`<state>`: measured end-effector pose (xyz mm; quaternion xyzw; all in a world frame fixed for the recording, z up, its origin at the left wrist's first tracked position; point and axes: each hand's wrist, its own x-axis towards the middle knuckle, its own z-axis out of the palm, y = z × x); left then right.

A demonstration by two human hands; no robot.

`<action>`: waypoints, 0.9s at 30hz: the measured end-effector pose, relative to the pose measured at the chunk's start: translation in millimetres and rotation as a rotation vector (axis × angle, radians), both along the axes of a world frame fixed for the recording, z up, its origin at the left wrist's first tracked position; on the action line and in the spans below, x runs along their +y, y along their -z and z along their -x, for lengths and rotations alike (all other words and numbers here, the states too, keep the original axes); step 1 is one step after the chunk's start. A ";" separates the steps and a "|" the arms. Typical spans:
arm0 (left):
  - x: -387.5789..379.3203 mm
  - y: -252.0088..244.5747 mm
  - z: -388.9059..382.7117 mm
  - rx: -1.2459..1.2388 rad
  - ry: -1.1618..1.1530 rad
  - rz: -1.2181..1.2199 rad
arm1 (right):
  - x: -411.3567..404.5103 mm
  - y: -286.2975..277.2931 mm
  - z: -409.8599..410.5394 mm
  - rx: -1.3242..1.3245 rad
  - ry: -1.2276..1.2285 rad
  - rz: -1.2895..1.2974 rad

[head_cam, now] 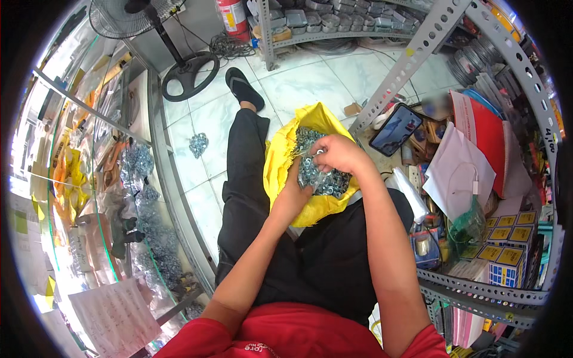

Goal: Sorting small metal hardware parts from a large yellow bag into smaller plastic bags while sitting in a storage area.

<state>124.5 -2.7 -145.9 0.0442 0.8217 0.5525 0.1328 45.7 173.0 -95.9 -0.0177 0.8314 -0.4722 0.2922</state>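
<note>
A yellow woven sack [280,172] with frayed, rolled-down edges stands between the person's legs, filled with small shiny metal hardware pieces [333,183]. Inside its mouth, my left hand [293,192] holds a small clear plastic bag [309,172] by its side. My right hand [329,154] is just above the bag's opening, fingers curled around a few of the metal pieces. How many pieces it holds cannot be told. A filled clear bag of similar pieces [198,145] lies on the tiled floor to the left.
A glass display case with bagged hardware [159,241] runs along the left. A pedestal fan [190,76] stands at the upper left. On the right, a perforated metal rack [483,286] holds a phone [395,129], papers and small boxes [506,266]. Metal boxes line the back shelf [331,35].
</note>
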 end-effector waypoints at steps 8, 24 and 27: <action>-1.3 14.4 2.2 0.192 -0.026 0.064 | -9.9 -4.1 -1.7 -0.017 -0.004 0.165; -22.6 -77.0 23.9 0.053 0.066 -0.249 | 0.0 -17.5 4.6 -0.029 0.366 0.301; -28.9 -114.8 36.4 -0.097 0.114 -0.433 | 3.4 -12.3 8.7 -0.001 0.396 0.310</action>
